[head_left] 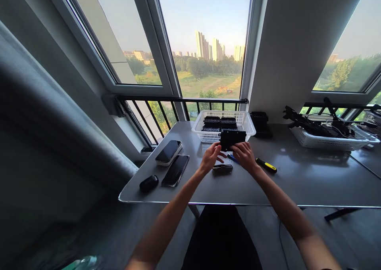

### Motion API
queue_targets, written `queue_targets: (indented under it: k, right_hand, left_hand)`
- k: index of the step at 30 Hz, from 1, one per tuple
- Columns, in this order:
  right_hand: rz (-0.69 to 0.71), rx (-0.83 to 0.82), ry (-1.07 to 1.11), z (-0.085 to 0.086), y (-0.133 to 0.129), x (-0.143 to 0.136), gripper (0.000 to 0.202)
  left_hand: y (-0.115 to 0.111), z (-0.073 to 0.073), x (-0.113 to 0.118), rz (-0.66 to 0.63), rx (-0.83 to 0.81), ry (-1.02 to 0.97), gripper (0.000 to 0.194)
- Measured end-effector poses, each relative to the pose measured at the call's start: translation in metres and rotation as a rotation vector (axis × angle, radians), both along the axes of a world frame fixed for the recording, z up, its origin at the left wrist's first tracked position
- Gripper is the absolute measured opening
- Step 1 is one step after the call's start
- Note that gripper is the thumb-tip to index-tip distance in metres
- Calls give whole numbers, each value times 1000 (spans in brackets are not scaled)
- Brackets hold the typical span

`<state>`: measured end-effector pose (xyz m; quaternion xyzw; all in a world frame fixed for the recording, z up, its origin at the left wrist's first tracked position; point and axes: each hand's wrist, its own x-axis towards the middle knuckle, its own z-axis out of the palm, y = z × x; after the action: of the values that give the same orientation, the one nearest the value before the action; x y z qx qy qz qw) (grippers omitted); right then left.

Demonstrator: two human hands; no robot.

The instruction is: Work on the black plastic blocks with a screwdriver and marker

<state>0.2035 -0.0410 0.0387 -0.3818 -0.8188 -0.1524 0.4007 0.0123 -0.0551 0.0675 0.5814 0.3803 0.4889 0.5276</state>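
Near the left corner of the grey desk (312,182) lies a black earbud case (149,183), with a phone-like device on a pale base (168,152) beyond it along the left edge, and a smartphone (176,171) slanting just beside both. The left hand (211,157) has thumb and forefinger nearly closed at the lower left corner of a flat black panel (233,138), its other fingers loosely parted. Toward the far edge, a white perforated basket (199,126) carries black ribbed modules (212,121), grouped on its floor with bare space toward its right end. The panel is raised in front of that basket's near side, its long axis side to side, roughly parallel to the desk's near edge; whether it touches the rim cannot be told. Below it lie a small dark object (222,168) and a blue pen-like tool (232,157). The right hand (244,154) pinches the panel's lower right part and lies nearer the basket's roomier end. Just right of the basket stand black stacked parts (260,123); nearer is a yellow-and-black handled tool (269,167). Farther right, a second white basket (321,142) holds tangled black parts (312,125) and cables.
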Motion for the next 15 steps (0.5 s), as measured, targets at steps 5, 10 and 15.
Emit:
queue_targets:
  k: [5,10,15]
  right_hand:
    - [-4,-41,-9,-6,38,-16,27]
    - [-99,-98,67,-19,44,-23,33]
    - [-248,-423,67,-22,31,-15,24]
  left_hand:
    - [64,-6,-10,-7,-29,5,46]
    - [90,-31,-20,173,-57,2,37]
    - [88,-61,-31,296,-21,-67,45]
